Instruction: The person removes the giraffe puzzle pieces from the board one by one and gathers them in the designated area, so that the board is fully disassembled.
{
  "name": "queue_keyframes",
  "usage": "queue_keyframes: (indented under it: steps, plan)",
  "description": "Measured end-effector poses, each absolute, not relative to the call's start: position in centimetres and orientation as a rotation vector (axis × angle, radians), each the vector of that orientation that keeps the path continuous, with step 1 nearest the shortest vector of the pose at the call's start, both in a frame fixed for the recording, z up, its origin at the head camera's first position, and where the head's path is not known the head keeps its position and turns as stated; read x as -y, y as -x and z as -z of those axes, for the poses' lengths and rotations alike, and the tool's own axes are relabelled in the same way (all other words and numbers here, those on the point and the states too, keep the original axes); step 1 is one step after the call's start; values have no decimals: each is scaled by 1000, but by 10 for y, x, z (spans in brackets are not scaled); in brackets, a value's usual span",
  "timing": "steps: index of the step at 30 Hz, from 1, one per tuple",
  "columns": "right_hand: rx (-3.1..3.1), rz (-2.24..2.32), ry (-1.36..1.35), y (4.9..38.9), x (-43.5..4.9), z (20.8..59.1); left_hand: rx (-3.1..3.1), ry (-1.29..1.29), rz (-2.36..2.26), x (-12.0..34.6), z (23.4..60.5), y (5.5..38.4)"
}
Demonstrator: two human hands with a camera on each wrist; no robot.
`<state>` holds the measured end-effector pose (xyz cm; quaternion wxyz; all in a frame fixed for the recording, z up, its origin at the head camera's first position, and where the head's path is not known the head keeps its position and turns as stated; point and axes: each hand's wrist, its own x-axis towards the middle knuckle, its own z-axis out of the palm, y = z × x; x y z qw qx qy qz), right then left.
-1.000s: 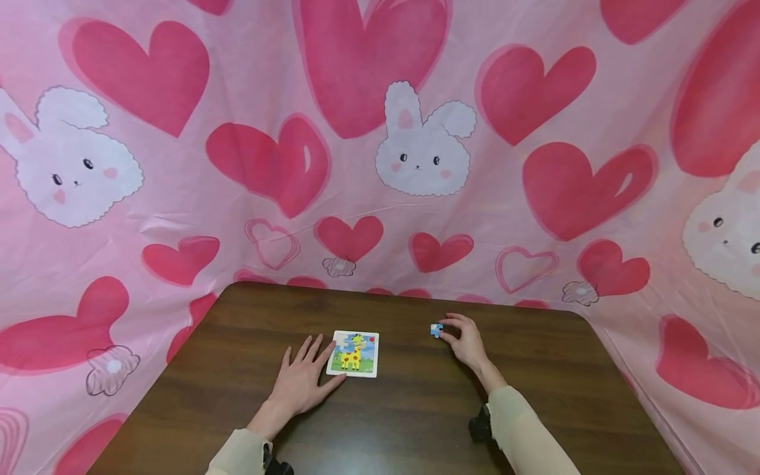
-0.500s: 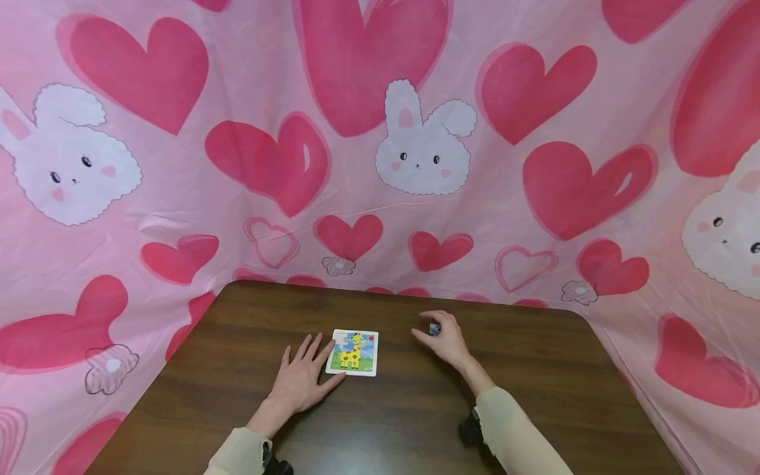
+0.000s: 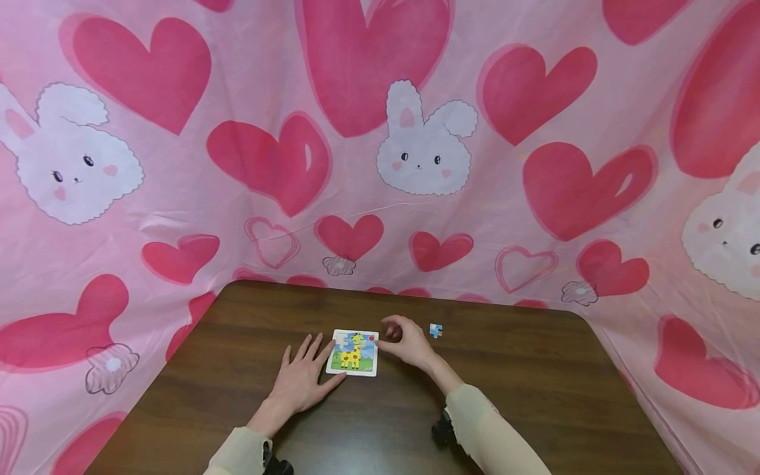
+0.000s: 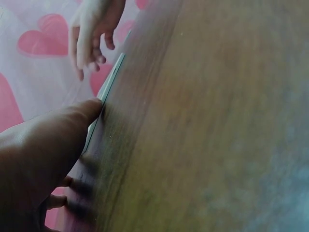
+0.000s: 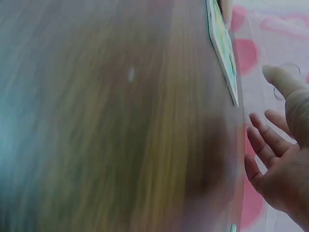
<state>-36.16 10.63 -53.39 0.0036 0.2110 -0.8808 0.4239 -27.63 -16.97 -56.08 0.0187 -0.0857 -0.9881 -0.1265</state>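
A square jigsaw puzzle [image 3: 366, 363] with a yellow giraffe and a white border lies on the table; a pale gap shows in its upper left. My left hand [image 3: 299, 382] is spread flat beside it, with the index fingertip and thumb at its left and lower edges. In the left wrist view the thumb [image 4: 89, 110] rests on the puzzle's edge. My right hand [image 3: 410, 344] hovers at the puzzle's right edge, holding nothing, thumb stretched out and fingers loosely bent. To its right a loose blue puzzle piece [image 3: 436, 330] lies on the table.
The dark wooden table [image 3: 380, 422] has rounded far corners. A pink cloth [image 3: 368, 198] with hearts and rabbits hangs behind and at both sides. A black camera sits on each wrist.
My right hand has let go of the blue puzzle piece, which stays on the table, and has moved left to the puzzle's right edge. The left hand has stayed in place.
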Motion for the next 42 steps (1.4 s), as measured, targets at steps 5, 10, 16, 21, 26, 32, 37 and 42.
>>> queue_keyframes:
  steps: [5, 10, 16, 21, 26, 32, 37, 42]
  plan:
    - [2791, -1390, -774, 362, -87, 531, 3069, 267, 403, 170, 560, 276]
    - [2801, -1373, -833, 364, -71, 531, 3062, 272, 407, 169, 559, 276]
    - [2772, -1323, -879, 374, -63, 545, 3045, 282, 397, 169, 560, 276]
    - [2764, -1250, -821, 381, -59, 563, 3045, 282, 408, 169, 560, 276]
    - [2820, -1275, -689, 371, -50, 549, 3042, 280, 408, 169, 560, 275]
    - [2849, -1209, -564, 363, -42, 545, 3041, 282, 413, 169, 559, 275]
    - [2823, -1212, -536, 361, -41, 548, 3051, 278, 428, 169, 558, 274]
    - [2808, -1231, -535, 359, -41, 548, 3053, 280, 439, 169, 557, 274]
